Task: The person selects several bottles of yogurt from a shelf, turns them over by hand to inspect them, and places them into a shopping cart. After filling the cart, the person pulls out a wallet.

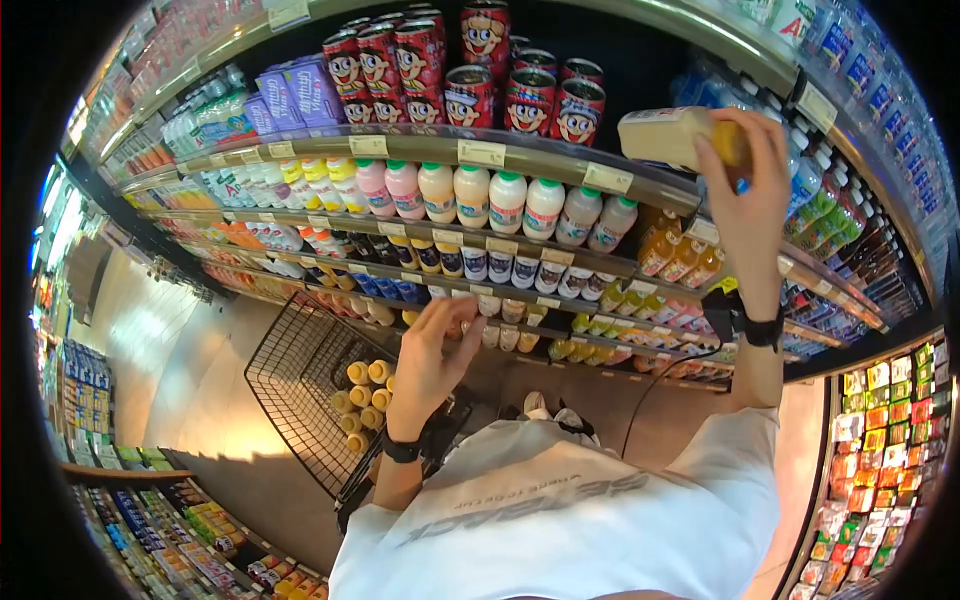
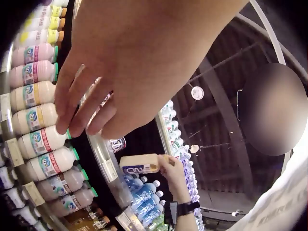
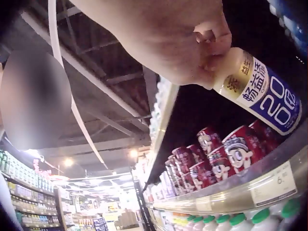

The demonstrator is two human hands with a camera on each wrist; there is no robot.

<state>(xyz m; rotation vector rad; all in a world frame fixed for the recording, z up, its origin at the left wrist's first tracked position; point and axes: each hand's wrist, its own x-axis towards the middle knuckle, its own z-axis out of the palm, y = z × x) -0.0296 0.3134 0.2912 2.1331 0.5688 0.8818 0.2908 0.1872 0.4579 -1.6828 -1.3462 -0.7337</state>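
Observation:
My right hand (image 1: 752, 185) grips a cream-coloured drink bottle (image 1: 660, 137) around its yellow cap end, at the front of the upper shelf. Lying nearly sideways, the bottle points its base to the left; a blue and white label (image 3: 276, 101) shows in the right wrist view. Red cans with cartoon faces (image 1: 470, 95) stand on that shelf, left of the bottle. My left hand (image 1: 432, 350) holds nothing, its fingers loosely bent in front of the lower shelves. From the left wrist, its back (image 2: 134, 57) fills the top of the view, overlapping the green-capped bottles.
A black wire shopping cart (image 1: 290, 370) stands at the left with several yellow-capped bottles (image 1: 360, 400) inside. White and pink bottles (image 1: 490, 200) line the shelf below the cans. Blue-labelled water bottles (image 2: 144, 197) are right of the cans. Another product rack (image 1: 885, 440) rises at the right.

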